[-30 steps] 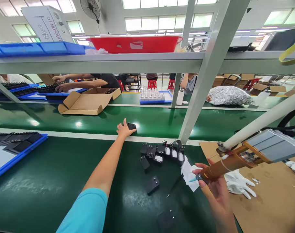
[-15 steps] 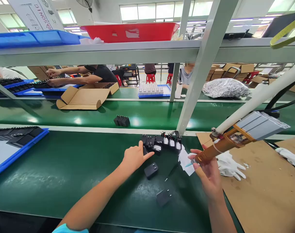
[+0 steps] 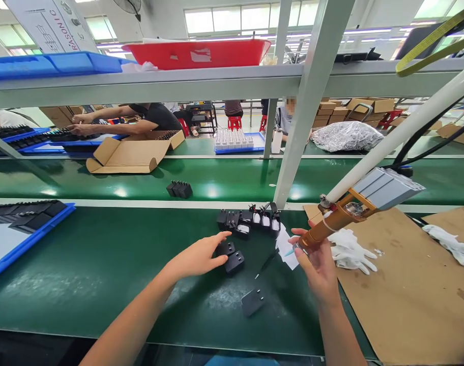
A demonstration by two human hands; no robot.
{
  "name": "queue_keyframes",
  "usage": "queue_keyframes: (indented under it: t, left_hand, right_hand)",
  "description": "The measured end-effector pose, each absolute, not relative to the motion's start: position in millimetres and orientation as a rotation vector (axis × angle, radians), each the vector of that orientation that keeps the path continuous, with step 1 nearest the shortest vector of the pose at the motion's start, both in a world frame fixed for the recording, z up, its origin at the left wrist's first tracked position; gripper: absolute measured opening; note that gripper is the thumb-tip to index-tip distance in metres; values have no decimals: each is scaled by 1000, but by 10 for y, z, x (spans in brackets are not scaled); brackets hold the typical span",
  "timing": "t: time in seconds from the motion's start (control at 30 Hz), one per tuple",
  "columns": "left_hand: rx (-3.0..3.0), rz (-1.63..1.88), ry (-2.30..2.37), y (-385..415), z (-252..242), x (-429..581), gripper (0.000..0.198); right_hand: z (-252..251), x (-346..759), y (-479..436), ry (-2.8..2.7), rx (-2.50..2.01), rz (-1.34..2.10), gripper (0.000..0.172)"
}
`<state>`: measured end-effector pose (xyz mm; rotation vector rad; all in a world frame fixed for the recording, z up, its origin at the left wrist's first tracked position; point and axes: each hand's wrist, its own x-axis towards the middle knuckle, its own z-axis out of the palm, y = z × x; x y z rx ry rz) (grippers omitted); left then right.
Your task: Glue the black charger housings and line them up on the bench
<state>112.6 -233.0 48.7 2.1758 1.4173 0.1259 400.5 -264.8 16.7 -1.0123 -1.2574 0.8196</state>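
My left hand point(image 3: 197, 257) has its thumb and fingers around a black plug adapter point(image 3: 226, 248) lying on the green table. Right against it sits a second black plug adapter point(image 3: 235, 262). My right hand point(image 3: 319, 264) is closed round an orange cylindrical tool point(image 3: 325, 229) with a pale blue tip, which hangs from a white arm. Nearer me a third black adapter point(image 3: 252, 302) lies with its two pins pointing right. Behind my left fingers stands a cluster of black adapters point(image 3: 245, 218), some showing white undersides. A thin dark pen-like tool point(image 3: 267, 263) lies beside white paper point(image 3: 286, 247).
White gloves point(image 3: 352, 251) lie on brown cardboard point(image 3: 400, 295) at right. A blue-rimmed tray point(image 3: 37, 236) of black adapters is at left. A slanted metal post point(image 3: 293, 152) stands ahead. More adapters point(image 3: 179, 189) sit on the green belt. Across it, a co-worker's arms point(image 3: 113, 119) are busy.
My left hand has drawn back from the cluster toward me, bringing an adapter beside the loose one. My right hand keeps hold of the orange tool. The view has shifted slightly.
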Motion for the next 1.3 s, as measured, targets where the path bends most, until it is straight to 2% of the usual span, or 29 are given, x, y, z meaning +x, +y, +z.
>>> queue_keyframes:
  t: [0.1, 0.13, 0.37, 0.57, 0.7, 0.77, 0.83, 0.9, 0.97, 1.07, 1.3]
  left_hand:
    - [2169, 223, 1374, -2438, 393, 1236, 84]
    - [2188, 242, 1399, -2471, 346, 1292, 87]
    - [2165, 375, 1650, -2521, 143, 1218, 74]
    - [1917, 367, 2235, -2488, 143, 531, 68]
    - [1845, 318, 2408, -2487, 79, 293, 69]
    - [1938, 407, 2425, -2525, 77, 303, 74]
    - [2097, 603, 2372, -2621, 104, 432, 74]
    - [2217, 771, 2140, -2777, 136, 683, 65]
    - [2251, 743, 1721, -2962, 135, 1021, 52]
    - [2228, 653, 1304, -3175, 40, 1545, 53]
    - [2135, 745, 1199, -3194, -205, 2043, 31]
  right_hand:
    - [171, 4004, -2650, -1259, -1018, 814, 62]
    - [172, 4004, -2651, -1258, -1023, 813, 62]
    - [171, 4006, -2644, -1234, -1046, 787, 61]
    - [188, 3994, -2649, -1227, -1048, 789, 62]
    - [208, 3991, -2650, -1218, -1042, 790, 62]
    - [216, 3991, -2646, -1214, -1049, 786, 60]
    - [218, 3989, -2639, -1213, -1042, 779, 60]
    - [214, 3985, -2629, -1207, -1022, 781, 60]
    - [210, 3977, -2618, -1197, -998, 787, 60]
    - [213, 3961, -2608, -1181, -984, 787, 59]
    - [206, 3937, -2591, -1168, -994, 776, 58]
